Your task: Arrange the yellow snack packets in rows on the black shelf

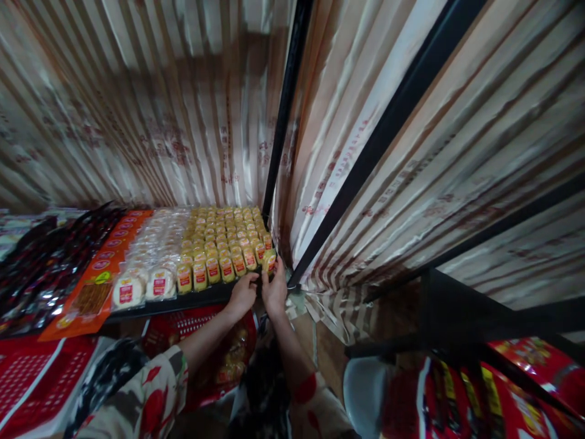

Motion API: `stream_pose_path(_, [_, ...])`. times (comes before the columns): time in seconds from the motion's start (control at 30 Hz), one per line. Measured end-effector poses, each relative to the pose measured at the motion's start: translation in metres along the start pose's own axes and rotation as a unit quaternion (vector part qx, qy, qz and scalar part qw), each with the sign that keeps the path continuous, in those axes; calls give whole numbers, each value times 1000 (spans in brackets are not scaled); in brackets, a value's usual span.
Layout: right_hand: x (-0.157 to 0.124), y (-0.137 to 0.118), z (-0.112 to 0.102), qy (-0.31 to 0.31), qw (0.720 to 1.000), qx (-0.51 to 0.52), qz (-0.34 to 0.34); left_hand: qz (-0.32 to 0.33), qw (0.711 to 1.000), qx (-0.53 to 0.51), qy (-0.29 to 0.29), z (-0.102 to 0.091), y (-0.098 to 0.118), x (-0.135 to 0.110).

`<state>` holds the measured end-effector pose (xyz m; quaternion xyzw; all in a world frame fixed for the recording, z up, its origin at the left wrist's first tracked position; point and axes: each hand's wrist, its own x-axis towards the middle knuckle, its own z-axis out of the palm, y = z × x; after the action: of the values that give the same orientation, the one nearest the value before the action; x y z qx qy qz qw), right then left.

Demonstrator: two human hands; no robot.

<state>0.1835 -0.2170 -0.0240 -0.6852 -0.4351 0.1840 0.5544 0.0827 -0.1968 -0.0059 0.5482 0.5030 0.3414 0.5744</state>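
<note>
My left hand (pixel 242 294) and my right hand (pixel 275 288) reach side by side to the front right corner of a dark shelf (pixel 192 300). The shelf carries rows of small yellow snack packs with red labels (pixel 223 241). My right hand's fingers curl round the end yellow pack (pixel 269 261) at the corner. Next to it, my left hand is bent at the shelf's front edge, thumb up by the packs; what its fingers hold is hidden. Both sleeves are patterned red, black and cream.
Round white packs (pixel 144 283), orange packs (pixel 98 283) and dark glossy packs (pixel 41 268) fill the shelf's left part. Striped plastic sheeting (pixel 173 116) hangs behind and to the right. Black rack bars (pixel 379 146) cross on the right. Red packaging (pixel 479 390) lies below.
</note>
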Motion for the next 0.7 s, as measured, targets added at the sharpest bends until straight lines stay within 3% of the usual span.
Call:
stream_pose_path(0.1, [15, -3, 3, 55, 997, -46, 3, 123, 985, 125, -4, -1, 4, 6])
stream_pose_path(0.17, [24, -5, 4, 53, 997, -62, -9, 159, 971, 180, -17, -1, 5, 8])
stream_pose_path(0.4, [46, -3, 8, 69, 994, -75, -41, 191, 956, 219, -34, 0, 1, 10])
stream_pose_path(0.7, [55, 20, 18, 84, 988, -117, -48, 191, 944, 265, -41, -2, -9, 10])
